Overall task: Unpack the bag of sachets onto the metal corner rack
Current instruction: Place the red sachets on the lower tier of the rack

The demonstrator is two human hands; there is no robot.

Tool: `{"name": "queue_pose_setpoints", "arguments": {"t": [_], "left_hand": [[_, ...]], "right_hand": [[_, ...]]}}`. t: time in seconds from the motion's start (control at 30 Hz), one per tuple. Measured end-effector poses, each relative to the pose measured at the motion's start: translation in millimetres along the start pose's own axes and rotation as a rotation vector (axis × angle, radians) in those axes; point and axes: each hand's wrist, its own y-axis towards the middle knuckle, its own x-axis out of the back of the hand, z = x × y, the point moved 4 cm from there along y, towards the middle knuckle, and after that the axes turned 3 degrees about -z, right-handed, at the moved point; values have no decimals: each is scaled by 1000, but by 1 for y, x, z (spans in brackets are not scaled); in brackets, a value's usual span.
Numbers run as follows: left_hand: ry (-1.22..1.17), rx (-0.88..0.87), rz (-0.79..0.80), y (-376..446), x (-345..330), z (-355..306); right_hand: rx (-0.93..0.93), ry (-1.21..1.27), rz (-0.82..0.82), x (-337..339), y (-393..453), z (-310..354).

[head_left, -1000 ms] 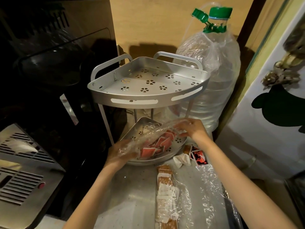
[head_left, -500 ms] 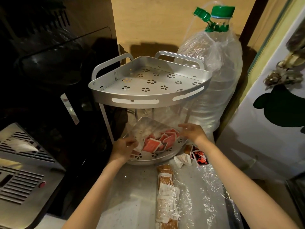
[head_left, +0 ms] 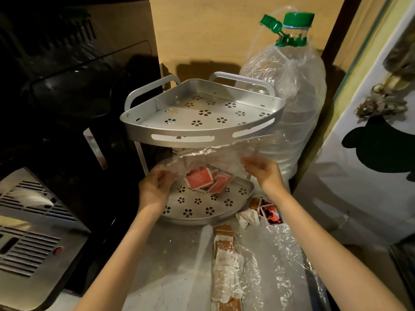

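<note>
A two-tier metal corner rack (head_left: 179, 134) with flower-shaped holes stands on the counter. Its top shelf holds nothing. I hold a clear plastic bag (head_left: 215, 157) stretched over the lower shelf (head_left: 202, 209). My left hand (head_left: 155, 189) grips the bag's left end and my right hand (head_left: 263, 170) pinches its right end. Several red sachets (head_left: 199, 179) lie under the bag at the back of the lower shelf; whether they are still inside the bag is unclear.
A big water bottle (head_left: 292, 86) wrapped in plastic stands right of the rack. On the counter lie brown sachets in a clear wrapper (head_left: 225, 265), loose red-black packets (head_left: 269, 213) and crumpled plastic (head_left: 289, 265). A black appliance (head_left: 67, 97) stands left.
Both hands have lifted the bag upward and spread it wider. The red sachets have slid to the back of the lower shelf.
</note>
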Motion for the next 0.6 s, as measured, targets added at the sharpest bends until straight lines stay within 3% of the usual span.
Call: {"name": "queue_pose_setpoints", "arguments": {"t": [0.2,0.43,0.6], "left_hand": [[-55,-50,21,8,15,-7],[99,-162,-120,1,38,-22],[103,-276,-91,-9,42,-36]], "right_hand": [[38,20,40,-2,3,12],[-1,-93,-72,19,-3,18],[55,-18,-123,41,-18,38]]}}
